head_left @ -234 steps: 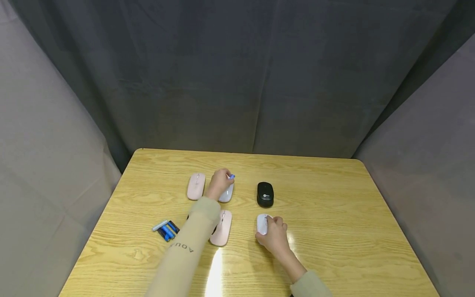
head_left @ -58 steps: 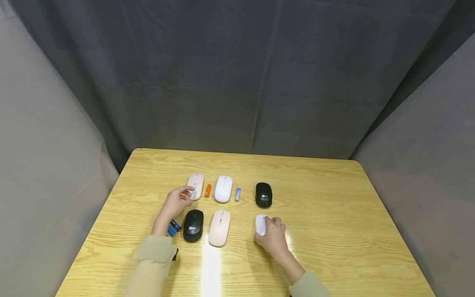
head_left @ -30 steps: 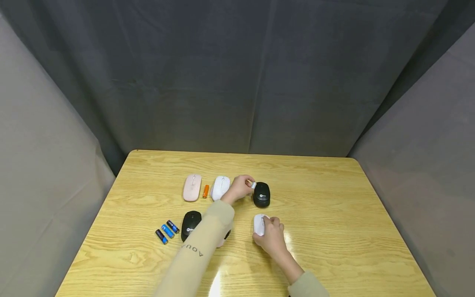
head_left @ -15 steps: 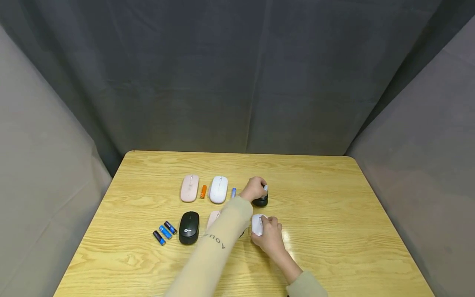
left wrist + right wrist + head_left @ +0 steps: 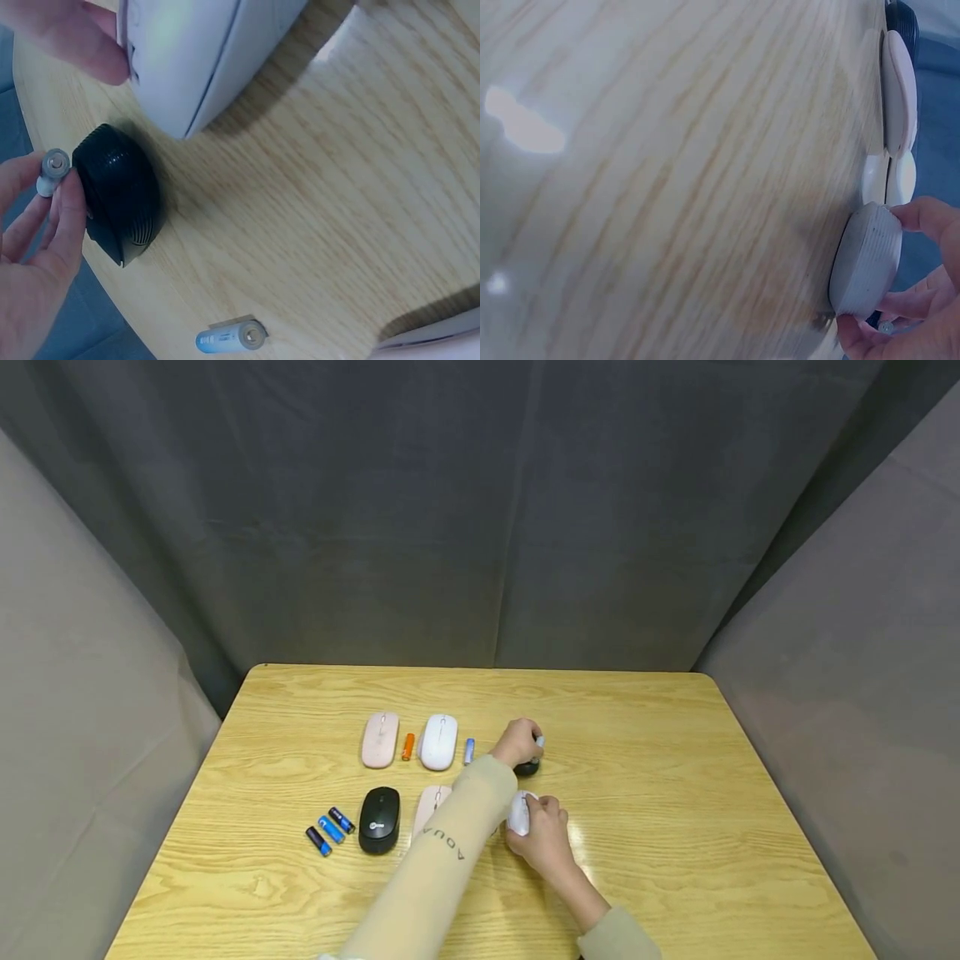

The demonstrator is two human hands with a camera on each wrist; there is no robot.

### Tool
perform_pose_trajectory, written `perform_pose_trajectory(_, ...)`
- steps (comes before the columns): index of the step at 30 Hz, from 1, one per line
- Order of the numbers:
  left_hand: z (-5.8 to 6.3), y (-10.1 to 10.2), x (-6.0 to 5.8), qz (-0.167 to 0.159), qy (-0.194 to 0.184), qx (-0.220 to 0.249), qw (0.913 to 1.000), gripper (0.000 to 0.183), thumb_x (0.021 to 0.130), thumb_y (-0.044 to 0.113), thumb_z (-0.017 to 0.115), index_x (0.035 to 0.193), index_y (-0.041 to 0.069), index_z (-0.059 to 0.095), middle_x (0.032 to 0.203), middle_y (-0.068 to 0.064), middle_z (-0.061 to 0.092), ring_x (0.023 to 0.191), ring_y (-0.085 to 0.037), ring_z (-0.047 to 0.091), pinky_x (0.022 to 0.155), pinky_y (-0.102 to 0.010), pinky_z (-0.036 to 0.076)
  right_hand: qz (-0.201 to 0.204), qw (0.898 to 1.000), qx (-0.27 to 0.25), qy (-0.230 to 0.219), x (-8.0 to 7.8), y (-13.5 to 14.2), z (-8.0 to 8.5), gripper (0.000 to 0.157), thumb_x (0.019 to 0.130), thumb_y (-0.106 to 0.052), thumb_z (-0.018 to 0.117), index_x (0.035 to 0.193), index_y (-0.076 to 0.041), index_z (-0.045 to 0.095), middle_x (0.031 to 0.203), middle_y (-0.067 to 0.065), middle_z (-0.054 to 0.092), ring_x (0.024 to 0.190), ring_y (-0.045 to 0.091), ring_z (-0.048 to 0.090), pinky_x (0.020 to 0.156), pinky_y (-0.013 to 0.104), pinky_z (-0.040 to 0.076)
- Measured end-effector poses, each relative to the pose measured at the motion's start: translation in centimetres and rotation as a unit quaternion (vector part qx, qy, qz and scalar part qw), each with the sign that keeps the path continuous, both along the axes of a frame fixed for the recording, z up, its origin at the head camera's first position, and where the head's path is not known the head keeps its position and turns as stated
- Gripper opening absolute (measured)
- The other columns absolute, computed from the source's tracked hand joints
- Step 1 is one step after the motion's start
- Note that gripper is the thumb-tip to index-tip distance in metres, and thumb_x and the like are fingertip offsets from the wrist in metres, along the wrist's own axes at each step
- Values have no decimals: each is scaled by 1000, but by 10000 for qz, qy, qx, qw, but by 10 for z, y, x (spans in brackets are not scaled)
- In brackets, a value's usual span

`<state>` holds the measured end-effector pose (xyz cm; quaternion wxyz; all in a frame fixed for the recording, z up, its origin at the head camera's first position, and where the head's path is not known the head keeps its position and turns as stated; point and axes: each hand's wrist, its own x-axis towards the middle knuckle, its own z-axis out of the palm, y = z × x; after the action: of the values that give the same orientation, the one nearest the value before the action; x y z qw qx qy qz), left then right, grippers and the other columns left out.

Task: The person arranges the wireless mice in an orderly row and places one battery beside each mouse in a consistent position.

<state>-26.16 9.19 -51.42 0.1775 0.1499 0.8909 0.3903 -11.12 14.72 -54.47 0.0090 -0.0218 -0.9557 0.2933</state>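
My left hand (image 5: pixel 517 743) pinches a pale battery (image 5: pixel 52 171) between thumb and fingers. It hovers over the far right black mouse (image 5: pixel 120 191), whose top is mostly covered by the hand in the head view. Closer in, the fingers of my right hand (image 5: pixel 546 837) grip the sides of a white mouse (image 5: pixel 866 261) resting on the table. A light blue battery (image 5: pixel 469 752) lies left of the left hand, beside another white mouse (image 5: pixel 438 742). An orange battery (image 5: pixel 408 747) lies between that mouse and a pink mouse (image 5: pixel 380 740).
Three blue and black batteries (image 5: pixel 330 829) lie at the left of the wooden table (image 5: pixel 697 827). To their right stands a second black mouse (image 5: pixel 379 820). The left sleeve partly covers another pink mouse (image 5: pixel 430 806). A dark curtain (image 5: pixel 375 527) hangs behind the table.
My left hand has carried the pale battery rightward from the pink mouse to the far black mouse. The light blue battery it held earliest now lies beside the white mouse. The right hand keeps its grip.
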Motion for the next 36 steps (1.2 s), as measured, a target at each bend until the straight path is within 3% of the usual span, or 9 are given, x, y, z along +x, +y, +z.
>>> perform_pose_trajectory(7, 0, 5, 1, -12, -21, -215, 9998, 30, 81, 5, 66, 111, -1, 61, 106, -11, 60, 86, -18, 56, 70, -26, 49, 28, 9999, -142, -16, 2, 3, -2, 67, 73, -22, 72, 124, 11, 47, 116, 29, 43, 91, 36, 43, 64, 36, 45)
perform_pose_trajectory(11, 1, 8, 4, -13, -89, -273, 9996, 32, 83, 7, 65, 113, 1, 60, 113, -10, 58, 90, -19, 57, 71, -26, 49, -62, 9995, -315, 78, 3, 7, -7, 67, 72, -25, 73, 125, 8, 49, 118, 27, 45, 96, 37, 44, 69, 40, 45)
perform_pose_trajectory(17, 1, 11, 8, -73, 24, -350, 9994, 33, 83, 8, 65, 115, 1, 60, 117, -10, 58, 101, -21, 57, 78, -28, 49, -309, 9934, -1088, 173, 6, 15, -19, 68, 71, -28, 77, 126, 1, 51, 122, 18, 46, 106, 34, 44, 82, 45, 43)
perform_pose_trajectory(23, 0, 15, 11, -21, 5, -362, 9993, 34, 83, 9, 66, 115, 1, 59, 117, -10, 58, 99, -21, 58, 76, -27, 50, -453, 9838, -1683, 427, 8, 18, -29, 70, 68, -27, 80, 125, 3, 51, 123, 17, 47, 112, 33, 46, 92, 45, 42)
perform_pose_trajectory(30, -2, 22, 14, 129, 159, -417, 9989, 23, 81, 7, 68, 102, -2, 63, 93, -9, 63, 72, -16, 57, 59, -24, 48, -463, 9749, -2118, 496, 10, 20, -37, 71, 68, -22, 81, 126, 3, 48, 125, 16, 45, 111, 32, 49, 91, 41, 45)
perform_pose_trajectory(36, -6, 31, 13, 129, 341, -610, 9975, 4, 81, 5, 66, 82, 2, 62, 66, -3, 53, 53, -13, 45, 44, -22, 38, -475, 9736, -2177, 496, 11, 20, -38, 70, 69, -21, 80, 128, 0, 48, 125, 15, 45, 111, 32, 49, 90, 39, 46)
